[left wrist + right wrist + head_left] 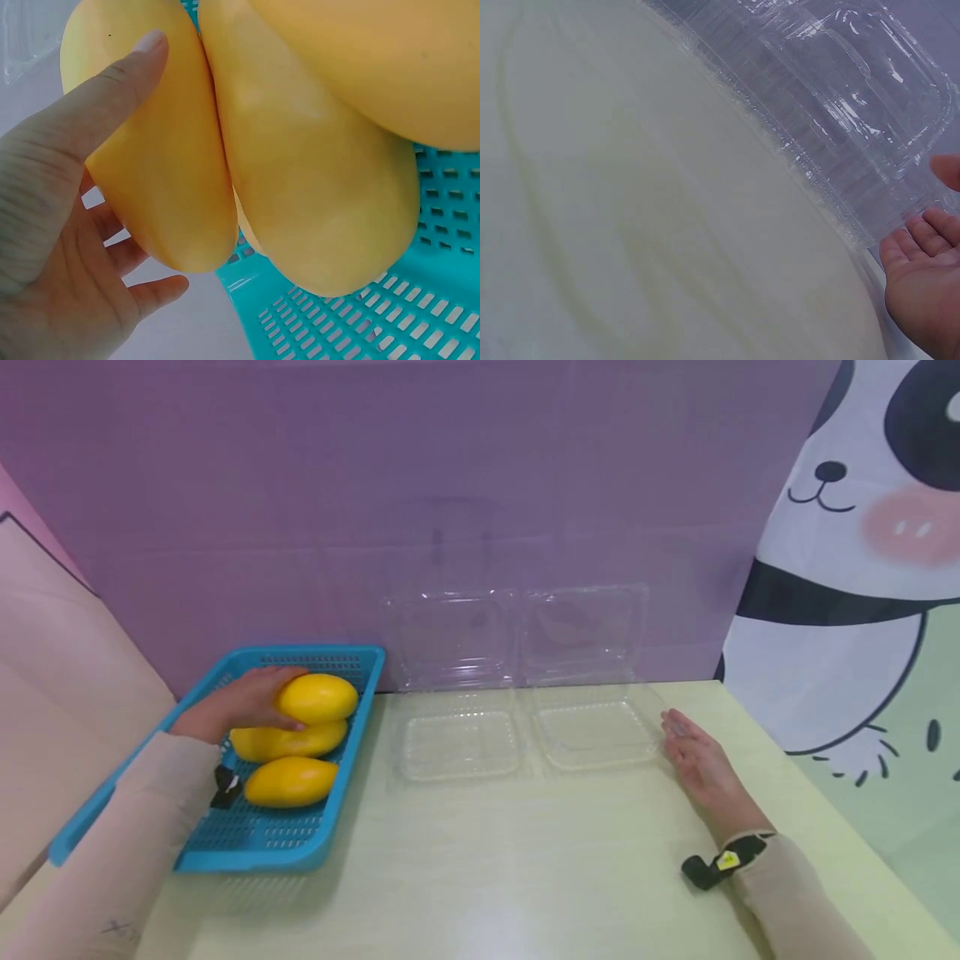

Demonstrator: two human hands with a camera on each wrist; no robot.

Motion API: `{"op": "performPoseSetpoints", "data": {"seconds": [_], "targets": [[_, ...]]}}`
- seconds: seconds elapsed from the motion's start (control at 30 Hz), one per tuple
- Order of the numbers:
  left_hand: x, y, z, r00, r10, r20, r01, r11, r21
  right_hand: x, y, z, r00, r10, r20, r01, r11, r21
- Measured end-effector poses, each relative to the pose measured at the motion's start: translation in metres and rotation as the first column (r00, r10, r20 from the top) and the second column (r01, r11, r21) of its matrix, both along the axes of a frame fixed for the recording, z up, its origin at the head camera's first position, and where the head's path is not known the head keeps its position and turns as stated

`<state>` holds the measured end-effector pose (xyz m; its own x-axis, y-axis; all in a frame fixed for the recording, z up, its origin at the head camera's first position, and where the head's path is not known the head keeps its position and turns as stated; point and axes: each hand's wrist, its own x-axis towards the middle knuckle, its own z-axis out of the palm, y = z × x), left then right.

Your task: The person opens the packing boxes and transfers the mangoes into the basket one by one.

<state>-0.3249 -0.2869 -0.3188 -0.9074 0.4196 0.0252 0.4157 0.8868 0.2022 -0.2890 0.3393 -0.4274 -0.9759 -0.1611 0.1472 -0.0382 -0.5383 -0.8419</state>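
My left hand [255, 699] grips a yellow mango [321, 698] at the back of a blue perforated basket [251, 862]. In the left wrist view, the thumb [112, 94] lies across this mango's side while the fingers reach round behind it. Right beside it is a second mango [292, 742], and a third mango [291, 782] lies nearer the front. My right hand [703, 766] is at the right edge of a clear plastic clamshell box [592, 735], palm turned inward, fingers loosely extended. Whether its fingertips touch the box is hard to tell.
Another clear clamshell box [459, 747] stands lid-up between the basket and the right box. Both raised lids are near the purple backdrop [555, 468]. The pale wooden table [517, 860] extends toward me, and a panda-print sheet [832, 685] hangs on the right.
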Motion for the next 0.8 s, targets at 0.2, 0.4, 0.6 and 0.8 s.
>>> {"op": "performPoseSetpoints", "data": {"seconds": [0.2,0.4,0.6,0.8], "targets": [[-0.0001,-0.0007,-0.0006,1.0,-0.007,-0.001,0.007,1.0,-0.011,-0.0004,-0.0002,-0.0014,1.0,0.009,-0.026,-0.01,1.0,-0.029],[0.0008,-0.0001,0.0006,1.0,-0.023,-0.013,0.023,1.0,-0.012,0.0006,-0.0012,-0.0012,1.0,0.004,0.001,-0.004,1.0,-0.019],[0.0012,-0.0009,0.0014,1.0,-0.026,-0.014,0.026,1.0,0.003,0.0008,-0.002,-0.0008,1.0,-0.004,0.006,0.004,1.0,-0.018],[0.0002,-0.0025,0.0024,1.0,-0.013,-0.005,0.013,1.0,0.006,0.0018,-0.0037,0.0016,0.998,-0.025,0.053,0.023,0.999,0.036]]}}
